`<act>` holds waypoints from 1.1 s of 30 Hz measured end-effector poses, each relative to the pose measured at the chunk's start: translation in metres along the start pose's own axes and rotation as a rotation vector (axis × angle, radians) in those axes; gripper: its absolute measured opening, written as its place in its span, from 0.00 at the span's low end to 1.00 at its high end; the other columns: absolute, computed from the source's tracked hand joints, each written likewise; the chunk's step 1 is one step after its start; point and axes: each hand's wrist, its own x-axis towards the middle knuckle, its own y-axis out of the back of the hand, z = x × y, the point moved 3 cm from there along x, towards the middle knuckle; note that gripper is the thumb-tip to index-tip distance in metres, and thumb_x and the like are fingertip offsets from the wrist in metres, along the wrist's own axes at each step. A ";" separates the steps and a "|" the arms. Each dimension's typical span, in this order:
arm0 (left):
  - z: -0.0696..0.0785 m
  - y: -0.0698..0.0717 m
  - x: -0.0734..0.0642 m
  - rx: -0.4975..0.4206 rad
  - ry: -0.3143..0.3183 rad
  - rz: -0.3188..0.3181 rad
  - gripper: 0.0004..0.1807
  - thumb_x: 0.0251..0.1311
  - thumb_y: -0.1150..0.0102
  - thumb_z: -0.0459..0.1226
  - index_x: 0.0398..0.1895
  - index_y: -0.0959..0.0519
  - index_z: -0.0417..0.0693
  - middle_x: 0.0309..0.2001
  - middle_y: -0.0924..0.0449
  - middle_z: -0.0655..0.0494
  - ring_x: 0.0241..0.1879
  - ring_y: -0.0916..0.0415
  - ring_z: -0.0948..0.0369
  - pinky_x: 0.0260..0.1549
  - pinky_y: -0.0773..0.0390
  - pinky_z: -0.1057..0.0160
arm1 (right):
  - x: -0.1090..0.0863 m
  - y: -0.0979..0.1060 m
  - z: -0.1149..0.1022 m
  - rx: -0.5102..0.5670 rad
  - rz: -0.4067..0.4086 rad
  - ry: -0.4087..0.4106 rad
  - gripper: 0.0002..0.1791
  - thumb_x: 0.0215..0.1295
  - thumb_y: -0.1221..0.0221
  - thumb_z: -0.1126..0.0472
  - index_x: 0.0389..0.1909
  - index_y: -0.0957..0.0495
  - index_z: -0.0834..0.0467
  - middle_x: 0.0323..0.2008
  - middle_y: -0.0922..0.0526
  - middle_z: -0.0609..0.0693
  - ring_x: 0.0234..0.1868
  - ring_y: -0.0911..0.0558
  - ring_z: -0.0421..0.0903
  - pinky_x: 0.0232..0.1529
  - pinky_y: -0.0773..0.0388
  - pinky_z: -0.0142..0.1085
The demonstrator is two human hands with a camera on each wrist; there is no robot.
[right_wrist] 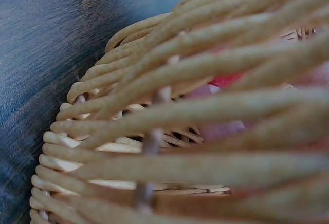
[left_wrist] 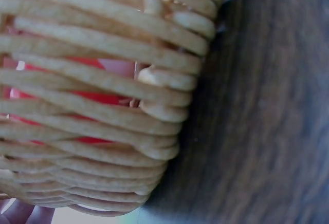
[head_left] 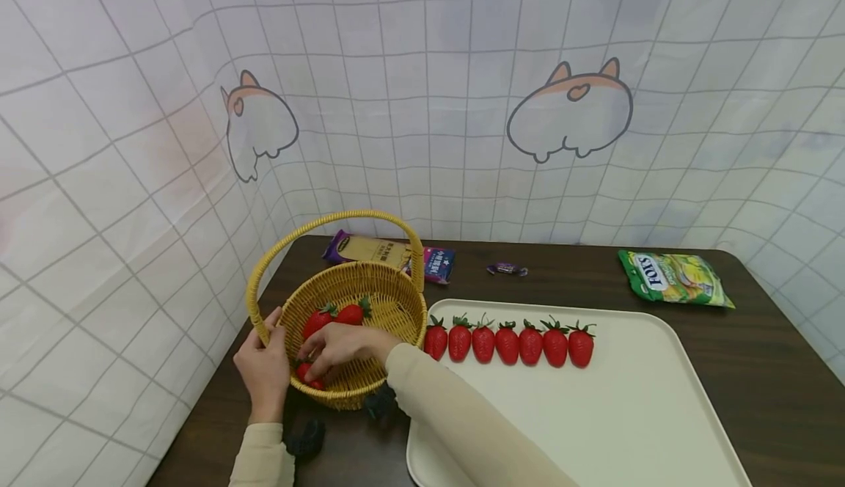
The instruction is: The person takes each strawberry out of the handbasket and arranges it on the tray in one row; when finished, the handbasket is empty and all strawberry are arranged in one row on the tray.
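Note:
A yellow wicker basket with a tall arched handle stands at the left of the table. My left hand grips its left rim at the foot of the handle. Inside, my right hand pinches a strawberry near the front left wall; its fingers partly cover the fruit. Two more strawberries lie farther back in the basket. The left wrist view shows the woven wall close up, with red behind the gaps. In the right wrist view, the weave hides most of the hand.
A cream tray beside the basket bears a row of several strawberries along its back edge. Behind lie purple and yellow snack packets, a wrapped candy and a green FOX'S bag. A grid-patterned cloth surrounds the dark table.

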 end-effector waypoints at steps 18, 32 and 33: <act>0.000 0.000 0.000 -0.007 -0.004 -0.001 0.13 0.63 0.47 0.30 0.45 0.14 0.41 0.42 0.14 0.47 0.11 0.53 0.68 0.11 0.48 0.67 | -0.009 0.003 0.000 -0.056 0.009 0.012 0.26 0.60 0.39 0.67 0.62 0.25 0.59 0.50 0.20 0.45 0.37 0.19 0.41 0.39 0.19 0.36; -0.003 0.000 -0.002 -0.001 0.000 -0.004 0.15 0.66 0.47 0.32 0.51 0.15 0.47 0.26 0.20 0.39 0.07 0.53 0.67 0.07 0.46 0.67 | -0.038 0.028 -0.001 0.135 0.106 0.126 0.20 0.66 0.43 0.68 0.58 0.23 0.61 0.50 0.21 0.49 0.41 0.17 0.45 0.46 0.20 0.51; -0.003 0.000 -0.002 -0.004 -0.001 -0.004 0.15 0.66 0.48 0.32 0.51 0.15 0.47 0.26 0.19 0.39 0.07 0.53 0.67 0.07 0.46 0.67 | -0.040 0.030 -0.001 0.137 0.104 0.136 0.20 0.66 0.43 0.69 0.59 0.24 0.62 0.51 0.21 0.49 0.41 0.17 0.45 0.47 0.21 0.52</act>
